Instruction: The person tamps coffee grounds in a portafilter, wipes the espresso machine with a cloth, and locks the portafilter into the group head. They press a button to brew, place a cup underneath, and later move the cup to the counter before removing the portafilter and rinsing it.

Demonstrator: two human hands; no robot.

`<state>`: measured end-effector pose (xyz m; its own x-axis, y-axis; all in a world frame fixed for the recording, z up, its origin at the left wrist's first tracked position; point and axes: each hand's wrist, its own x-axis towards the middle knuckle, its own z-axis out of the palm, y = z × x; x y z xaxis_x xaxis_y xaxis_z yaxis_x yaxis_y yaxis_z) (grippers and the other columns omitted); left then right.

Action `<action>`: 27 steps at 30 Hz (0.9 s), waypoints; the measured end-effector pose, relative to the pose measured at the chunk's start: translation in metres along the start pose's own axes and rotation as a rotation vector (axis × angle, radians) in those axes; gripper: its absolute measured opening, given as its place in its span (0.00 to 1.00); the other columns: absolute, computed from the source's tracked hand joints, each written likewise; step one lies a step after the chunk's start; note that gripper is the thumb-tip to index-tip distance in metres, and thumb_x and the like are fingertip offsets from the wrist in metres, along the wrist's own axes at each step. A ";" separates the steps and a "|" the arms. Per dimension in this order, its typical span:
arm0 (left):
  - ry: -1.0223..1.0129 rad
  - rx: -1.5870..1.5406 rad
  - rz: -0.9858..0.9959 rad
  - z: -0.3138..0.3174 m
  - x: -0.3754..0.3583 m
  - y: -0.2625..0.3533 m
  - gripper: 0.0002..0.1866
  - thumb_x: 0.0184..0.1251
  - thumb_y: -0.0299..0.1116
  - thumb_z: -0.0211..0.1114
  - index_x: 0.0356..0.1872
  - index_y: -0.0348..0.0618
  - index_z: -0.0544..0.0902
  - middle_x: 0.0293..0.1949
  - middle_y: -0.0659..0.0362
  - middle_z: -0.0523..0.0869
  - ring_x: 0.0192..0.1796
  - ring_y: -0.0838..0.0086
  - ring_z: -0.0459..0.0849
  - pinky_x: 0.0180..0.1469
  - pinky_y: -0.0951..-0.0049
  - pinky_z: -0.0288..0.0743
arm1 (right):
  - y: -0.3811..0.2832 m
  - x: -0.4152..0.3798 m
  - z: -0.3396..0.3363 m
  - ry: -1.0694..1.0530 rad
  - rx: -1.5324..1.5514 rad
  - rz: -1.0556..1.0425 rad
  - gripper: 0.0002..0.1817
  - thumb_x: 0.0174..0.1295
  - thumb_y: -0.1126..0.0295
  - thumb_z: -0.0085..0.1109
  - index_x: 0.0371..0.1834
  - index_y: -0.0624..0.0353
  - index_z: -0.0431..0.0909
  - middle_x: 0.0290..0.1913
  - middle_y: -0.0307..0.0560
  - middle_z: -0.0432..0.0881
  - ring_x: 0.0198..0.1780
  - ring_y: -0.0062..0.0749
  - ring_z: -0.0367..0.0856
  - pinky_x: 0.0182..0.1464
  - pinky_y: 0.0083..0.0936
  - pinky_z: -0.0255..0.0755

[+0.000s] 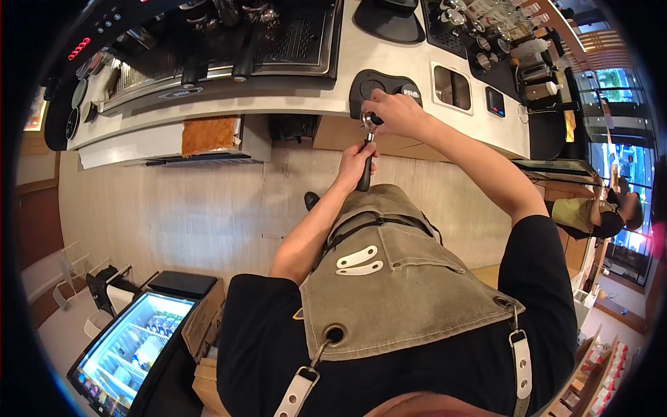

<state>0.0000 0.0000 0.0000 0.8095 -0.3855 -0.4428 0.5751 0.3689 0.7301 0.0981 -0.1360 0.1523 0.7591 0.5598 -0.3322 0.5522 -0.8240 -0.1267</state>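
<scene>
My left hand (356, 166) is wrapped round the black handle of a portafilter (365, 174), which points down toward my apron. Above it, my right hand (393, 113) is closed at the portafilter's metal head, with its fingers over the top; what they hold there is too small to make out. Both hands are at the counter's front edge, beside a black tamping mat (363, 85). On the mat's right part sits a round tool (410, 91) with a light top.
An espresso machine (292, 42) stands at the upper left. Right of the mat are a recessed metal bin (451, 87), a small scale (495, 101), metal cups and bottles. A grinder tray (389, 21) is behind. Another person (590, 214) stands at the far right.
</scene>
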 end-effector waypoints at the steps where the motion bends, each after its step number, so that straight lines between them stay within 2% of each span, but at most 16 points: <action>1: -0.005 -0.007 -0.011 -0.004 0.007 0.003 0.17 0.75 0.45 0.63 0.45 0.38 0.80 0.35 0.59 0.82 0.23 0.78 0.79 0.26 0.76 0.75 | 0.001 0.003 -0.002 0.083 0.053 0.007 0.19 0.51 0.63 0.73 0.46 0.51 0.82 0.46 0.51 0.80 0.44 0.53 0.85 0.47 0.40 0.81; 2: -0.009 -0.014 -0.027 -0.008 0.014 0.004 0.16 0.76 0.44 0.63 0.47 0.39 0.80 0.35 0.59 0.82 0.23 0.78 0.79 0.25 0.76 0.74 | 0.002 0.005 -0.004 0.163 0.107 0.014 0.16 0.51 0.64 0.73 0.43 0.52 0.83 0.43 0.50 0.81 0.42 0.53 0.84 0.46 0.40 0.80; 3: -0.014 -0.051 -0.068 0.012 -0.015 -0.012 0.17 0.76 0.44 0.62 0.46 0.38 0.79 0.34 0.59 0.82 0.23 0.78 0.79 0.25 0.76 0.74 | -0.006 -0.023 -0.007 0.138 0.149 0.022 0.14 0.52 0.64 0.72 0.41 0.54 0.83 0.41 0.51 0.81 0.42 0.52 0.84 0.46 0.40 0.79; 6: -0.036 0.027 -0.046 0.000 -0.006 0.000 0.18 0.76 0.46 0.61 0.45 0.38 0.79 0.33 0.60 0.80 0.23 0.78 0.78 0.25 0.75 0.73 | 0.017 -0.010 -0.023 0.313 0.257 -0.009 0.12 0.53 0.64 0.71 0.36 0.59 0.84 0.38 0.54 0.83 0.41 0.50 0.83 0.45 0.40 0.78; 9: -0.057 0.145 -0.012 -0.006 -0.005 0.001 0.19 0.77 0.47 0.60 0.44 0.38 0.79 0.31 0.61 0.78 0.22 0.79 0.77 0.24 0.76 0.72 | 0.028 -0.005 -0.043 0.441 0.228 0.074 0.14 0.55 0.62 0.70 0.40 0.59 0.85 0.40 0.55 0.84 0.43 0.51 0.84 0.48 0.40 0.78; 11: -0.071 0.205 0.021 -0.009 -0.014 0.009 0.20 0.77 0.48 0.59 0.44 0.38 0.78 0.30 0.62 0.77 0.22 0.79 0.76 0.24 0.76 0.71 | 0.033 0.011 -0.040 0.456 0.155 0.201 0.15 0.55 0.62 0.70 0.40 0.60 0.85 0.41 0.56 0.85 0.45 0.51 0.85 0.49 0.41 0.78; 15: -0.098 0.257 0.061 -0.021 -0.036 0.014 0.20 0.77 0.49 0.59 0.42 0.38 0.77 0.30 0.62 0.77 0.21 0.81 0.75 0.23 0.77 0.70 | 0.064 0.053 0.031 0.400 0.259 0.239 0.17 0.55 0.62 0.70 0.45 0.60 0.83 0.45 0.56 0.85 0.48 0.54 0.84 0.50 0.42 0.78; 16: -0.107 0.240 0.072 -0.020 -0.044 0.018 0.19 0.77 0.48 0.59 0.40 0.38 0.77 0.30 0.62 0.77 0.21 0.81 0.75 0.23 0.77 0.69 | 0.061 0.049 0.036 0.459 0.265 0.221 0.23 0.57 0.59 0.70 0.53 0.57 0.81 0.47 0.56 0.84 0.49 0.56 0.84 0.52 0.43 0.78; 17: -0.114 0.225 0.079 -0.021 -0.053 0.023 0.19 0.77 0.48 0.59 0.38 0.39 0.77 0.29 0.63 0.77 0.21 0.81 0.75 0.23 0.77 0.69 | 0.059 0.042 0.041 0.565 0.300 0.263 0.24 0.58 0.59 0.69 0.55 0.57 0.80 0.49 0.56 0.84 0.50 0.56 0.84 0.53 0.43 0.78; 20: -0.146 0.247 0.106 -0.022 -0.073 0.035 0.19 0.77 0.48 0.59 0.40 0.39 0.77 0.29 0.63 0.77 0.21 0.82 0.75 0.23 0.78 0.68 | 0.022 -0.008 0.026 0.874 0.414 0.377 0.27 0.62 0.56 0.68 0.61 0.59 0.77 0.58 0.57 0.82 0.57 0.53 0.81 0.58 0.40 0.76; 23: -0.157 0.299 0.091 -0.014 -0.094 0.046 0.18 0.77 0.47 0.59 0.41 0.38 0.78 0.30 0.64 0.77 0.21 0.82 0.74 0.24 0.79 0.68 | -0.033 -0.058 0.049 1.074 0.723 0.423 0.24 0.64 0.61 0.68 0.61 0.60 0.79 0.60 0.55 0.82 0.54 0.46 0.84 0.53 0.37 0.79; 26: -0.214 0.368 0.052 -0.004 -0.108 0.040 0.19 0.79 0.46 0.57 0.46 0.36 0.77 0.30 0.62 0.76 0.21 0.81 0.74 0.24 0.78 0.69 | -0.095 -0.078 0.072 1.175 0.385 0.227 0.18 0.65 0.60 0.65 0.55 0.55 0.82 0.55 0.48 0.84 0.48 0.43 0.86 0.48 0.36 0.80; 27: -0.191 0.443 0.039 0.001 -0.114 0.033 0.19 0.79 0.45 0.56 0.45 0.35 0.76 0.30 0.61 0.76 0.21 0.80 0.75 0.24 0.76 0.69 | -0.104 -0.082 0.078 1.126 0.398 0.310 0.16 0.66 0.60 0.64 0.53 0.53 0.83 0.52 0.45 0.85 0.47 0.43 0.86 0.47 0.35 0.80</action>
<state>-0.0734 0.0549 0.0752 0.7694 -0.5425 -0.3371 0.4052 0.0066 0.9142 -0.0488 -0.1031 0.1195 0.8216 -0.0636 0.5665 0.3022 -0.7941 -0.5274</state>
